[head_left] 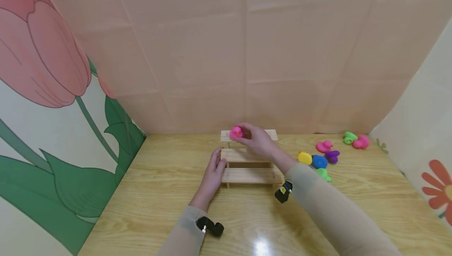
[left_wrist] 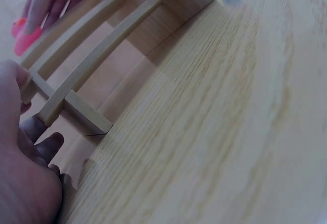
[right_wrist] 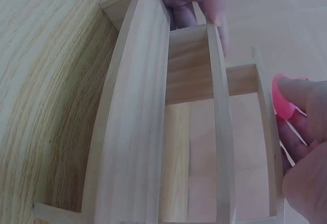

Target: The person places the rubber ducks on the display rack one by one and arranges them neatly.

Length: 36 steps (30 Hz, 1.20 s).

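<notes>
A small three-tier wooden step shelf stands on the table, its tiers rising toward the back wall. On the left end of its top tier is a pink rubber duck, its orange beak facing me. My right hand pinches this duck between thumb and fingers; the right wrist view shows the pink duck right at the top tier's edge. My left hand grips the shelf's left end. In the left wrist view, the left thumb lies at the middle tier's end and the other fingers are around the side.
Right of the shelf lie several rubber ducks: yellow, blue, green, purple and pink. Farther right, a green duck and a pink duck sit near the right wall. A pinkish wall closes off the back.
</notes>
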Tool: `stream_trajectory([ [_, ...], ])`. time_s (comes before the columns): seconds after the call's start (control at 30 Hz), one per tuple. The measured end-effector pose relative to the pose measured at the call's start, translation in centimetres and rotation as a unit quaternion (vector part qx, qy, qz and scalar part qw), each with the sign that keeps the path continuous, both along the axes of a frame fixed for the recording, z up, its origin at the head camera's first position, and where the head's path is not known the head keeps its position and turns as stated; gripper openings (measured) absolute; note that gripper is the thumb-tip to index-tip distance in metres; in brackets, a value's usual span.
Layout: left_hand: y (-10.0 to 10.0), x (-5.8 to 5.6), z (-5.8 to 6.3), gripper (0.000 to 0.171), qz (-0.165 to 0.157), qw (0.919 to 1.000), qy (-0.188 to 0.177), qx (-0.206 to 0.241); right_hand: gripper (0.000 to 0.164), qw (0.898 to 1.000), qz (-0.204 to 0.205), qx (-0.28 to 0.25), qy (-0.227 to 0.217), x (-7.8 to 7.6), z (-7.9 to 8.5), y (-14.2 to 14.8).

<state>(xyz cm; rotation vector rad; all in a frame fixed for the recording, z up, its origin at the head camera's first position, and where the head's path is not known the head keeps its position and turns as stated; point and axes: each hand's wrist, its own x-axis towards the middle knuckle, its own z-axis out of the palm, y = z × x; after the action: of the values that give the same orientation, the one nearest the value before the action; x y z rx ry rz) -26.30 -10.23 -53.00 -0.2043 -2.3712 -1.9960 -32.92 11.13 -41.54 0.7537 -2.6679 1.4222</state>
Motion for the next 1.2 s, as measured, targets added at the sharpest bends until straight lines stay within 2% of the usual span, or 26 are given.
stream_trajectory([
  [0.2, -0.02, -0.02, -0.06, 0.057, 0.000, 1.0000, 0.000, 0.004, 0.053, 1.000, -0.004, 0.007, 0.003, 0.00, -0.08, -0.44],
  [0.47, -0.22, 0.09, -0.07, 0.054, 0.002, 1.0000, -0.003, -0.001, 0.052, 0.998, -0.020, 0.048, 0.023, 0.18, -0.08, -0.73],
  [0.93, -0.28, 0.14, -0.15, 0.055, 0.000, 1.0000, 0.007, 0.007, 0.056, 0.997, -0.025, 0.067, 0.036, -0.05, -0.45, -1.04],
  [1.2, -0.27, 0.30, 0.06, 0.055, 0.005, 1.0000, 0.002, 0.001, 0.066, 0.995, -0.041, 0.075, 0.053, 0.18, -0.54, -0.93],
])
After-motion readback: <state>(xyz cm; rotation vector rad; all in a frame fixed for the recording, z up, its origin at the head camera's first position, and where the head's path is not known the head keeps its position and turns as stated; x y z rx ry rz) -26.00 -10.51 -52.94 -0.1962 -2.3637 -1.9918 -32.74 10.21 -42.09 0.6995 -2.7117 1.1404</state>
